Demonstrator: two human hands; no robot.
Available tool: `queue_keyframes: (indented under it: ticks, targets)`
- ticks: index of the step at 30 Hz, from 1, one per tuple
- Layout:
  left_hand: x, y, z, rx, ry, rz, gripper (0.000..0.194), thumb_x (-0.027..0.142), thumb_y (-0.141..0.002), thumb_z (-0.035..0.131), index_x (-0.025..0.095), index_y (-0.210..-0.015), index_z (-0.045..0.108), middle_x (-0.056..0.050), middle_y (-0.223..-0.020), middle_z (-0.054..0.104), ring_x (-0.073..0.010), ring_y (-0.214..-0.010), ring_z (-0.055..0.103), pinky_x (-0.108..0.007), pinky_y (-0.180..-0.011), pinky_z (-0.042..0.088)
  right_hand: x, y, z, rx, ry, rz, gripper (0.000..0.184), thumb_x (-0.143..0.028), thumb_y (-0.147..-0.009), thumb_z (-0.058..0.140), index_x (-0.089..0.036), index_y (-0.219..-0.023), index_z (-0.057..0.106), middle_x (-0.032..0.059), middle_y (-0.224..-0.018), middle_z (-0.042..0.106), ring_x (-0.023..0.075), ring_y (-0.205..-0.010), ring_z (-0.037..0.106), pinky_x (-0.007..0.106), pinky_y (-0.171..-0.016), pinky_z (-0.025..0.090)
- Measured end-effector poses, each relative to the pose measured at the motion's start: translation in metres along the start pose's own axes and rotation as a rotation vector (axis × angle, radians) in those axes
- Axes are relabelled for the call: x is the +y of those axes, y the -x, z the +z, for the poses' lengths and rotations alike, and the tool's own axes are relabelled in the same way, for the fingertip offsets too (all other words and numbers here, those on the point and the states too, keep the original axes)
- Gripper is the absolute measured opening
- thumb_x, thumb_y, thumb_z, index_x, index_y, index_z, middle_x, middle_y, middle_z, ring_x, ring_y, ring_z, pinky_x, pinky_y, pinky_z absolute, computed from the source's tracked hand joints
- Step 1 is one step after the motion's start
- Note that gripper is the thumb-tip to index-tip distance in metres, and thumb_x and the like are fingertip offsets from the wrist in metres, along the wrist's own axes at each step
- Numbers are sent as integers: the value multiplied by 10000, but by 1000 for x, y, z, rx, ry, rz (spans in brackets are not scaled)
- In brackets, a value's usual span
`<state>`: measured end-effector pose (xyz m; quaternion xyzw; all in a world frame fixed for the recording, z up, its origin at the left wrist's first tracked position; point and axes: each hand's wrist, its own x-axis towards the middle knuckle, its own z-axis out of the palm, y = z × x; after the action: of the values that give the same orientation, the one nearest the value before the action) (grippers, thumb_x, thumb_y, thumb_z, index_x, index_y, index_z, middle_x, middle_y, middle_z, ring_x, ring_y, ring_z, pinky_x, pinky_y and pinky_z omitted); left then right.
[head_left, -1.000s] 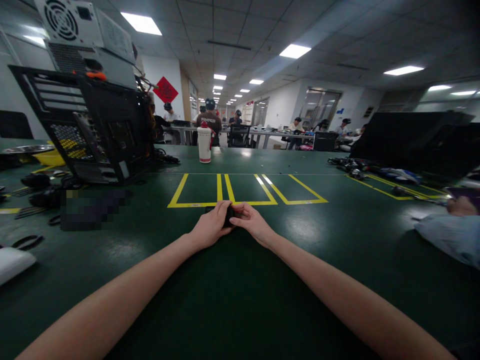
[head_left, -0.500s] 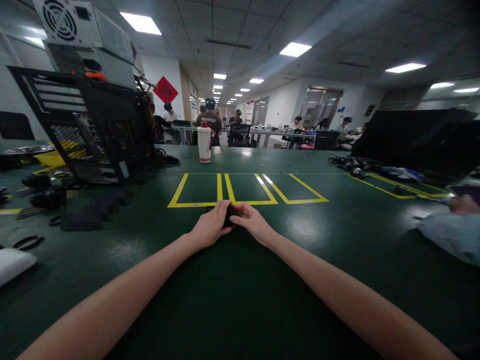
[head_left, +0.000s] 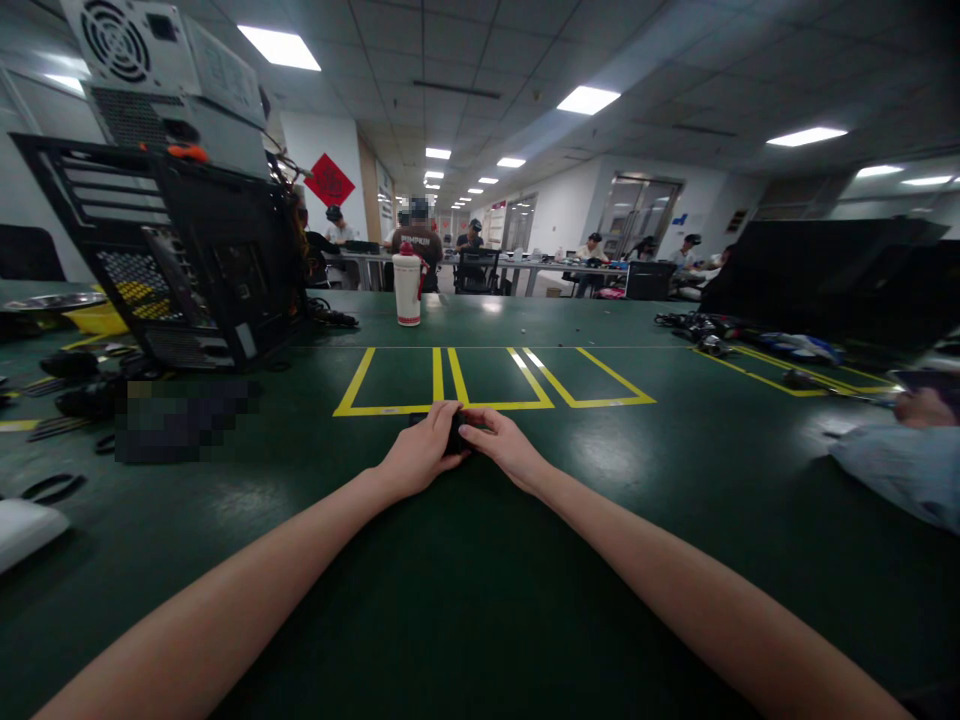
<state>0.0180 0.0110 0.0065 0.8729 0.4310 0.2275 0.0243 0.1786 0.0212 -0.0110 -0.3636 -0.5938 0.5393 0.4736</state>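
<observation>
Your left hand (head_left: 420,458) is clamped over the small black box (head_left: 454,438) on the bench (head_left: 480,600), just short of the yellow tape (head_left: 525,406). Your right hand (head_left: 508,450) is at its right end; whether that grip pinches, I cannot tell. The box's long axis seems crosswise, mostly hidden.

Smooth green worktop (head_left: 480,590) with a soft sheen, glossy yellow tape (head_left: 438,375), small black object (head_left: 454,437) looking like matt plastic, dull grey metal power supply (head_left: 225,75), perforated black computer case (head_left: 217,265), shiny metal dish (head_left: 52,301), smooth white cup (head_left: 408,292), pale cloth sleeve (head_left: 892,465)
</observation>
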Motion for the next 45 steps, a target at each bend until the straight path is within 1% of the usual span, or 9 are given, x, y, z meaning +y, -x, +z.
queue_keyframes:
  ticks: [5,10,16,21,27,34,38,43,45]
  targets:
    - [0,0,0,-2,-6,9,537,300,-773,482,228,-1204,169,-91,-1237,345,-235,-966,540,-374,-728,498,-4,3,1,-68,-41,-58,328,-250,-627,664,-216,-924,528,19,-1012,551,159,-933,534,339,-837,420]
    - [-2,0,2,26,-12,28,545,310,-768,497,217,-1202,181,-93,-1231,347,-227,-954,541,-351,-719,495,-6,5,3,-25,-15,-90,219,-294,-678,614,-216,-868,540,5,-939,553,138,-881,532,325,-819,420]
    - [-4,-1,4,26,-25,30,562,305,-758,512,211,-1203,181,-95,-1223,352,-224,-943,541,-353,-722,488,-2,2,0,-22,2,-32,340,-293,-671,625,-206,-983,522,44,-1041,539,166,-943,522,351,-839,414]
    - [-3,-1,4,26,-24,30,568,289,-752,517,213,-1202,178,-94,-1210,361,-218,-915,549,-344,-702,491,-3,3,-1,-86,-61,-52,355,-215,-618,673,-222,-937,517,11,-997,547,156,-938,534,333,-843,422]
    - [-4,-1,4,29,-25,33,564,314,-762,507,213,-1205,172,-97,-1225,345,-214,-918,547,-350,-716,490,-4,4,2,-45,-48,-66,211,-260,-671,628,-214,-851,526,-2,-932,545,124,-837,540,300,-768,442]
    - [-3,-1,3,24,-26,34,562,301,-760,510,217,-1201,170,-90,-1213,355,-212,-922,547,-346,-723,488,-4,3,0,-48,-21,-21,323,-265,-678,621,-224,-980,514,32,-1037,528,162,-942,523,354,-832,421]
    - [-3,-1,3,14,-18,19,565,305,-757,511,226,-1202,173,-82,-1219,350,-206,-908,553,-336,-706,495,-5,3,0,-92,-61,-42,312,-220,-640,653,-222,-923,523,10,-990,542,151,-921,533,341,-841,417]
    - [-4,-1,4,21,-18,22,561,314,-759,505,224,-1205,176,-87,-1228,346,-221,-934,545,-351,-720,491,-5,4,2,-42,-47,-71,202,-265,-665,630,-222,-839,537,-9,-910,549,124,-833,537,317,-799,422]
    - [-4,-2,4,20,-22,22,556,310,-760,505,216,-1203,182,-94,-1229,346,-227,-942,542,-358,-727,490,-4,3,1,-27,-38,-73,220,-275,-661,633,-224,-854,540,-5,-926,545,126,-835,536,319,-796,423]
